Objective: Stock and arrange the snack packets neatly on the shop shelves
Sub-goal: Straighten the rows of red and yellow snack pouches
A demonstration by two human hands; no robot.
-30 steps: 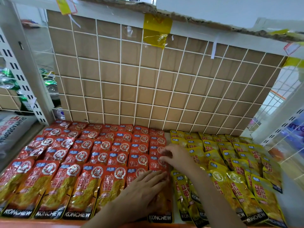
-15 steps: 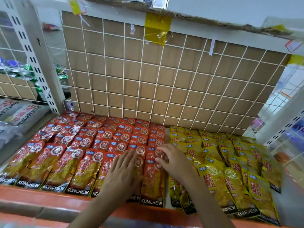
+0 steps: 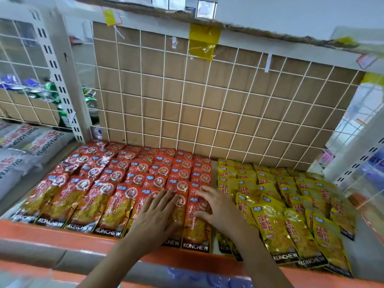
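Left hand (image 3: 154, 220) flat, fingers spread, on red packets (image 3: 116, 183); right hand (image 3: 216, 208) grip pinching front red packet (image 3: 196, 225) at shelf edge (image 3: 62, 235).

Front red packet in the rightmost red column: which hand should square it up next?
Right, probably. The right hand already has its fingers curled on that red packet, thumb at its edge. The left hand lies flat on the neighbouring column.
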